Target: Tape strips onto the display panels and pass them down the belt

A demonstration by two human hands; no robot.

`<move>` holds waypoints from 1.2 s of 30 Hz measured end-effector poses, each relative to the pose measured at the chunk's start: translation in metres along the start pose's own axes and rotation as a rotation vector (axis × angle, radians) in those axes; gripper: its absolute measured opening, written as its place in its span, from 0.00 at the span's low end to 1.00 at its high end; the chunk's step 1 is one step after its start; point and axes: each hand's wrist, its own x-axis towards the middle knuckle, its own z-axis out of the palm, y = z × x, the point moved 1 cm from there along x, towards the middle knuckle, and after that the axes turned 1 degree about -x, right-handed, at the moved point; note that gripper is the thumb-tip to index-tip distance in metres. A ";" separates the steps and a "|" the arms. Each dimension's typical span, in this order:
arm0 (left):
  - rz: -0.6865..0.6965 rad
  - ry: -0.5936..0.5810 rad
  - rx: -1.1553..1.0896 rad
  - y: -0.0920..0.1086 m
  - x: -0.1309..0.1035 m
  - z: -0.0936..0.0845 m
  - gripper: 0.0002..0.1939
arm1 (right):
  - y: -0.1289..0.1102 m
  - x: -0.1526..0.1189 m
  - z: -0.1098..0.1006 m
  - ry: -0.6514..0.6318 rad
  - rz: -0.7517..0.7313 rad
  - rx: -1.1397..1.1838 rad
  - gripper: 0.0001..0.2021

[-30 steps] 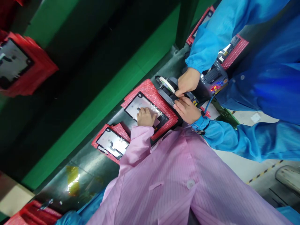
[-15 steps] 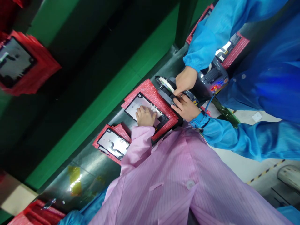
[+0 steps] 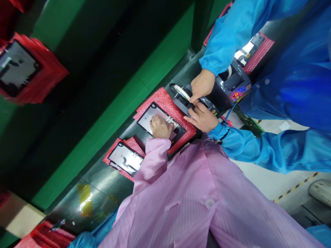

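My left hand [image 3: 160,127], at the end of a pink sleeve, rests palm down on a grey panel with a black frame [image 3: 148,119]. Its fingers lie on the panel's surface with the thumb apart, and it grips nothing. Beneath the panel is a stack of red bubble-wrap sheets [image 3: 162,96]. A second framed panel [image 3: 124,156] lies on red bubble wrap beside my forearm. No part of my right hand shows.
Two hands in blue sleeves [image 3: 204,82] work at a tape dispenser [image 3: 181,103] right beside the stack. Another dispenser with a lit display [image 3: 235,84] stands beyond. Yellow tape [image 3: 84,199] lies on the dark bench. Red-wrapped panels [image 3: 20,69] sit at far left.
The view has shifted slightly. My left hand stays on the panel, with little change in its fingers. The co-worker's lower hand has moved slightly left at the dispenser.
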 end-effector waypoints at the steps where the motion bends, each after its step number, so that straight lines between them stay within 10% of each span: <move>1: 0.004 0.000 -0.001 0.000 0.000 0.000 0.33 | 0.000 0.000 0.001 0.003 -0.002 -0.002 0.20; 26: 0.040 -0.045 0.059 0.003 0.003 -0.002 0.31 | -0.011 -0.007 -0.003 -0.168 -0.045 -0.625 0.26; 36: 0.045 0.004 0.044 -0.001 0.006 0.007 0.31 | -0.004 -0.011 0.002 -0.038 -0.069 -0.615 0.27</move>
